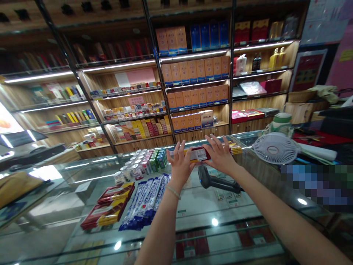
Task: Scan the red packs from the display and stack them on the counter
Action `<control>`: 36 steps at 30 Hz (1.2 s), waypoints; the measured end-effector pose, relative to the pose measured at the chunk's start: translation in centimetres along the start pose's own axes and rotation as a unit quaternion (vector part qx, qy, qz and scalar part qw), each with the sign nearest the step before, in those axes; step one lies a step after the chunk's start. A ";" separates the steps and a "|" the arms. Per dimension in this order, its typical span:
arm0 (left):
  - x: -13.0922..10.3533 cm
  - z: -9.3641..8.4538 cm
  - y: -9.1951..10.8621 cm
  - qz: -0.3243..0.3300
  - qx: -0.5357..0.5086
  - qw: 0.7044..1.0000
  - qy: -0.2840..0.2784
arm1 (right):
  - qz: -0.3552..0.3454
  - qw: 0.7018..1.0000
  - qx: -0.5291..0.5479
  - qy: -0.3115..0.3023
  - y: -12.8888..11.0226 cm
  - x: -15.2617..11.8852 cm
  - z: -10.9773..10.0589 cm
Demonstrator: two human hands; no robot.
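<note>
Between my two hands is a red-and-yellow chocolate packet (199, 154), its face with a white printed label towards me. My left hand (180, 168) grips its left end, with a bracelet on the wrist. At the other end my right hand (221, 156) pinches it between thumb and fingers. Just below lies a black barcode scanner (219, 182) on the glass counter (197, 209). Similar chocolate packets (109, 206) lie in stacks at the left. Beside them is a row of blue-and-white wrapped sticks (146, 202). More yellow packets (235, 148) show behind my right hand.
Several small cans and jars (146, 162) stand in rows at the counter's far side. On the right are a white fan (275, 149) and a green-and-white jug (280, 123). Lit shelves (202, 82) with boxed goods line the back wall.
</note>
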State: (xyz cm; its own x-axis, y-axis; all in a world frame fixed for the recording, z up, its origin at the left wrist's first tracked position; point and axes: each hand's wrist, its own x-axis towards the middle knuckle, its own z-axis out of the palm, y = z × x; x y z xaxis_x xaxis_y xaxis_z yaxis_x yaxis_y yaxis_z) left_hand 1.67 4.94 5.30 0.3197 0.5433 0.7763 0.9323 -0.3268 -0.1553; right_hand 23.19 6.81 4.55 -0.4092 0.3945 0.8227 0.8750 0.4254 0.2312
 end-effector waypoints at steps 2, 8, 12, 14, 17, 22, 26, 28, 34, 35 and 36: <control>-0.1 0.1 -0.2 -0.001 0.000 1.000 0.006 | -0.007 1.000 -0.014 -0.008 -0.2 0.3 0.2; -0.2 0.4 -0.9 -0.015 -0.012 1.000 0.005 | 0.015 0.998 -0.015 -0.066 -0.9 0.5 -0.1; -0.3 0.5 -1.1 -0.033 -0.016 0.999 -0.002 | 0.067 0.992 0.006 -0.106 -1.8 -1.2 -1.5; -0.3 0.5 -1.1 -0.040 -0.016 0.999 -0.005 | 0.069 0.989 0.012 -0.134 -2.5 -2.7 -2.1; -0.4 0.5 -1.0 -0.050 -0.017 0.999 -0.008 | 0.061 0.982 0.008 -0.176 -3.5 -5.3 -2.6; -0.5 0.6 -0.9 -0.050 -0.021 0.998 -0.015 | 0.076 0.971 0.004 -0.228 -4.4 -8.2 -2.7; -0.5 0.7 -1.0 -0.054 -0.024 0.998 -0.015 | 0.078 0.964 0.024 -0.253 -4.4 -8.2 -2.9; -0.5 0.8 -1.1 -0.054 -0.025 0.998 -0.012 | 0.090 0.960 0.034 -0.262 -4.5 -7.7 -3.3; -0.6 1.0 -1.1 -0.052 -0.023 0.998 -0.010 | 0.119 0.952 0.045 -0.279 -5.4 -6.0 -3.9; -0.7 1.1 -1.1 -0.053 -0.024 0.998 -0.011 | 0.123 0.952 0.047 -0.277 -5.6 -6.0 -3.8; -0.7 1.1 -1.1 -0.055 -0.024 0.998 -0.012 | 0.128 0.952 0.049 -0.272 -5.7 -6.0 -3.7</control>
State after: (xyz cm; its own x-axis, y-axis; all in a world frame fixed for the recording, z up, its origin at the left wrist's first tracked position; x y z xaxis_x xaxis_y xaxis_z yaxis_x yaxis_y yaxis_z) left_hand 0.58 5.80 4.26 0.2200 0.5955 0.7727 0.9531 -0.2999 -0.0403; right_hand 21.58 -0.98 0.16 -0.2829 0.8478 0.4485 0.9465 0.3225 -0.0128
